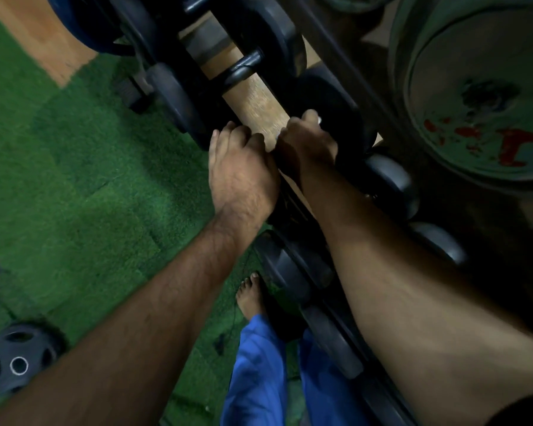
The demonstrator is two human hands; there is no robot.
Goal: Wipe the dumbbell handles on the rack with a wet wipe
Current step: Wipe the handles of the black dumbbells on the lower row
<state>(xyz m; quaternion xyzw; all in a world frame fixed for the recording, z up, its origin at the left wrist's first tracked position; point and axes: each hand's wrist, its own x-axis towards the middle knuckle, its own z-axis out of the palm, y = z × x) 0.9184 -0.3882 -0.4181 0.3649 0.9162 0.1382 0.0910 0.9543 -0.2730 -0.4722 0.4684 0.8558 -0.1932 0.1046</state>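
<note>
A black dumbbell lies across the dark rack, and both hands cover its handle. My right hand curls over the handle by the right head, with slivers of a white wet wipe showing at its fingertips and thumb side. My left hand sits just to its left by the left head, fingers curled down round the handle's other end. The handle itself is hidden under the hands. A second dumbbell handle lies bare on the rack further back.
Large green weight plates stand at the right behind the rack. More dumbbell heads line the rack towards me. Green turf covers the floor, with a black plate at the lower left. My bare foot stands beside the rack.
</note>
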